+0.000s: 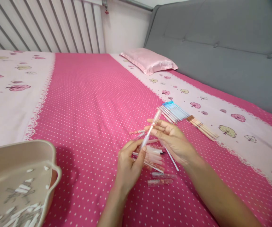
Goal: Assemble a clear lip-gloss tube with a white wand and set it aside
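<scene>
Above the bedspread, a slim pen (151,128) with a whitish barrel and a clear, pinkish upper end is held at a slant between both hands. My left hand (130,160) pinches its lower end between thumb and fingers. My right hand (175,138) grips the upper part with thumb and fingertips. Beneath the hands lies a loose pile of pink and clear pen parts (154,157), partly hidden by them. A thin white stick (172,159) lies below my right hand. Nearer to me are two clear, patterned tubes, one a pink tube (159,182).
A beige basin (53,154) at the lower left holds many small white and clear pieces. Beyond my right hand lie a row of blue-topped pens (175,111) and some beige pens with brown ends (202,126). Farther back are a pink pillow (150,60) and a grey headboard (216,56).
</scene>
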Demonstrator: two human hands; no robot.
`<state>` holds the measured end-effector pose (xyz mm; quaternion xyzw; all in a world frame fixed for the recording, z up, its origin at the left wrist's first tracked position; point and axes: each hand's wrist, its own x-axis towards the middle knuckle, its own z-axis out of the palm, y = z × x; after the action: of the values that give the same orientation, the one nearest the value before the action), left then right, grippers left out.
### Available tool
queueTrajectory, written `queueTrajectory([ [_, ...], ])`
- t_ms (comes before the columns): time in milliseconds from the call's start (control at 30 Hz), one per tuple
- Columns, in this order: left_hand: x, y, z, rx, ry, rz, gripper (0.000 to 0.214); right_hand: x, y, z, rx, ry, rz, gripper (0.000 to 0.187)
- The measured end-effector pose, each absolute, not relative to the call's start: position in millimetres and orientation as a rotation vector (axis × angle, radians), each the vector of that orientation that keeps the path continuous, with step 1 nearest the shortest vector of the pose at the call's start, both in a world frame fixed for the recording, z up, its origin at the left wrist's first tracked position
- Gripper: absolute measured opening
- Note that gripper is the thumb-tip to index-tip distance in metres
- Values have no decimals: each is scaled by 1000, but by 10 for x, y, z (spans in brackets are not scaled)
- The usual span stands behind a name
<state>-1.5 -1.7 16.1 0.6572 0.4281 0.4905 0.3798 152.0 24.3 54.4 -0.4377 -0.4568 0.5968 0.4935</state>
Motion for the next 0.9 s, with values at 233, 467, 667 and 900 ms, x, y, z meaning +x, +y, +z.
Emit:
queueTrajectory([
  [233,-1,-17,119,1676,1109,1276,22,1514,241,543,-1098,-1056,1393,39],
  [467,3,0,83,1707,1154,1284,24,1500,245,549,-1165,-1068,1306,37],
  [667,10,-11,101,1687,1149,1292,23,1499,239,540,-1149,-1116,1291,38],
  [900,-10,-11,144,1687,1127,1285,21,1506,215,605,-1018,-1183,1417,38],
])
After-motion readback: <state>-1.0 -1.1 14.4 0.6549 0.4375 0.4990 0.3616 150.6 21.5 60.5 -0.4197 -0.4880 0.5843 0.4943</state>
